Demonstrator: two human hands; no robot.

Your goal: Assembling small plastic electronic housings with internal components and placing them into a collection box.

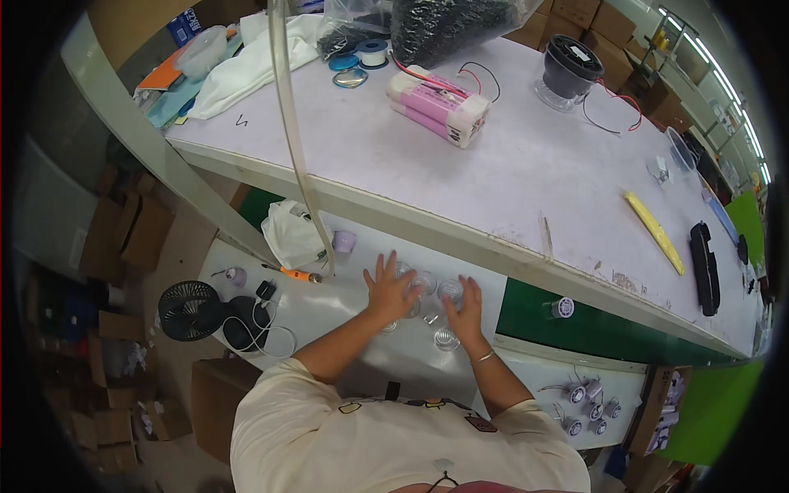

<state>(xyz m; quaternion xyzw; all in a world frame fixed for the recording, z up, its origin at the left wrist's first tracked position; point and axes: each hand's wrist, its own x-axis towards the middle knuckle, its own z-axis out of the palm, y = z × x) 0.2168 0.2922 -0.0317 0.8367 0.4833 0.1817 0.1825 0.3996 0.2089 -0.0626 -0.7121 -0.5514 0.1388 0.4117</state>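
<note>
Several clear round plastic pieces with ringed surfaces sit in a cluster on the pale lower bench (pixel 345 316). Over the left side of the cluster, my left hand (pixel 389 291) is open with its fingers spread, its fingertips at a clear piece (pixel 423 283). My right hand (pixel 467 316) is also open, thumb and fingers apart, beside another clear piece (pixel 449 289). Closer to my body, between my forearms, lies a separate clear ringed piece (pixel 445 338). Whether my fingertips press on the pieces is hard to make out.
A raised white table (pixel 526 172) overhangs the far side, with a pink battery pack (pixel 440 107) on it. Left on the bench are an orange-handled tool (pixel 300 275), a black fan (pixel 191 311) and a white cable (pixel 283 333). Small wired motors (pixel 593 393) stand right. A hose (pixel 288 107) hangs down.
</note>
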